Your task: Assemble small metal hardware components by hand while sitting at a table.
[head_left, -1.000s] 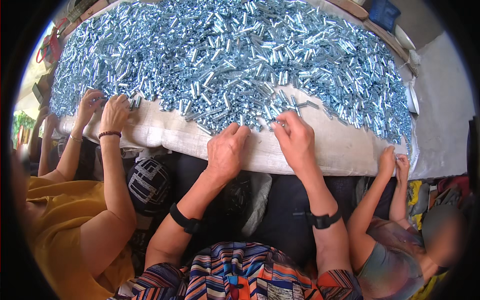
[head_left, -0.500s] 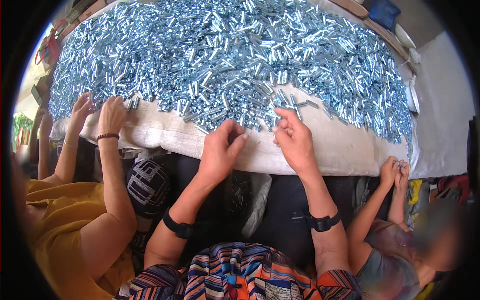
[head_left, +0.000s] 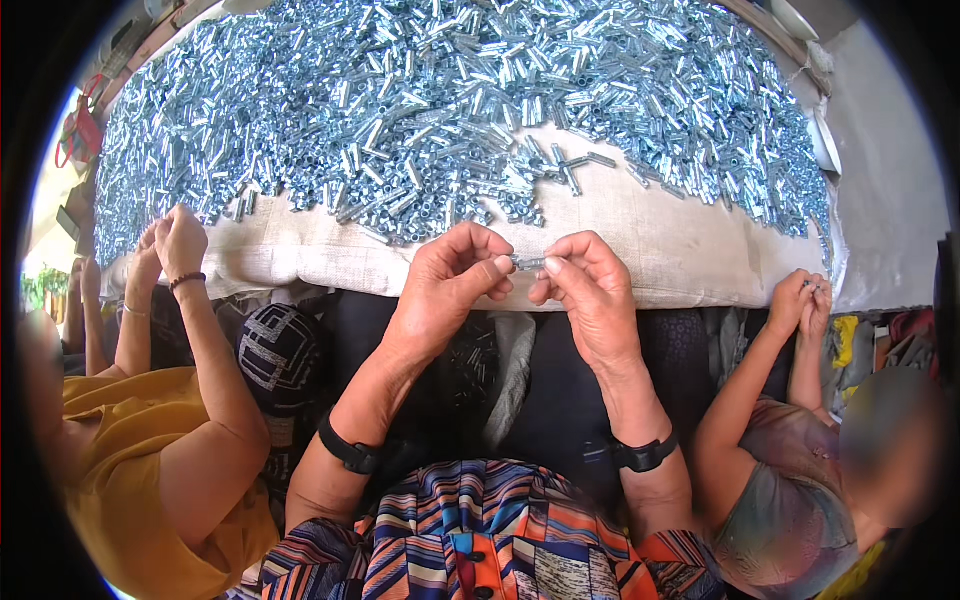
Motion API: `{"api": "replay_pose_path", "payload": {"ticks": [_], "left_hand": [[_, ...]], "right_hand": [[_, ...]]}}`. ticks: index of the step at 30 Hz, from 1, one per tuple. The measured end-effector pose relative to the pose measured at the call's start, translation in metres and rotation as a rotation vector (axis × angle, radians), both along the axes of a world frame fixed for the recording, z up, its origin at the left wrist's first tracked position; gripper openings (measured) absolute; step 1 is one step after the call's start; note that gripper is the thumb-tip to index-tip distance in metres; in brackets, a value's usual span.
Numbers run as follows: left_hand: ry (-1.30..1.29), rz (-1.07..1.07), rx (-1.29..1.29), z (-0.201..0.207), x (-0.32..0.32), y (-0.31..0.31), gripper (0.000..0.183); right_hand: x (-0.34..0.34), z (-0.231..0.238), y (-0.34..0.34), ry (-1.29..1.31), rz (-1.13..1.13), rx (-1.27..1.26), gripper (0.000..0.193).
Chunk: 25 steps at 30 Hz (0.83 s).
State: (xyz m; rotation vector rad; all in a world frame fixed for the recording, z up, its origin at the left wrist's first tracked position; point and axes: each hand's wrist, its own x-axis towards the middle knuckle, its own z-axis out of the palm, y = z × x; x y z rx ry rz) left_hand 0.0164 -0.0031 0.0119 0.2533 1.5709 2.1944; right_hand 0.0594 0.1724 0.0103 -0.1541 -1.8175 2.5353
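Observation:
My left hand (head_left: 455,280) and my right hand (head_left: 590,290) face each other over the table's near edge. Both are closed in a pinch. Between the fingertips runs a thin, shiny metal piece (head_left: 528,264), gripped at its left end by my left hand and at its right end by my right. Fingers cover its ends, so I cannot tell whether it is one part or two joined. Just beyond lies a wide heap of small bluish-silver metal sleeves (head_left: 400,130), its nearest ones a short way past my fingertips.
Pale cloth (head_left: 330,250) covers the table. At left, a co-worker in a mustard top (head_left: 170,470) has hands at the heap's edge. Another co-worker's hands (head_left: 805,300) pinch small metal parts at right. Below the table, a dark gap holds more metal pieces (head_left: 478,365).
My hands have drawn back from the heap's edge and come together, now with the metal piece between them. The left co-worker's hands have moved left and closer together.

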Motion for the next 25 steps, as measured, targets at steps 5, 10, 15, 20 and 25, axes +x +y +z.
{"api": "replay_pose_path", "payload": {"ticks": [5, 10, 15, 20, 25], "left_hand": [[0.06, -0.011, -0.042, -0.003, 0.001, 0.001, 0.01], [0.055, -0.026, 0.006, -0.008, 0.001, 0.001, 0.009], [0.016, -0.018, 0.021, -0.009, 0.003, 0.0, 0.009], [-0.03, -0.011, 0.047, -0.012, 0.002, -0.002, 0.01], [-0.066, -0.009, 0.054, -0.009, 0.0, -0.004, 0.01]], "right_hand": [[0.003, -0.006, 0.001, -0.044, 0.016, -0.175, 0.006], [0.006, -0.011, -0.001, 0.018, 0.027, -0.2, 0.007], [0.008, -0.013, -0.004, 0.035, 0.006, -0.191, 0.007], [0.01, -0.012, -0.005, 0.061, -0.008, 0.267, 0.016], [0.013, -0.009, 0.001, 0.081, 0.057, 0.52, 0.026]]}}
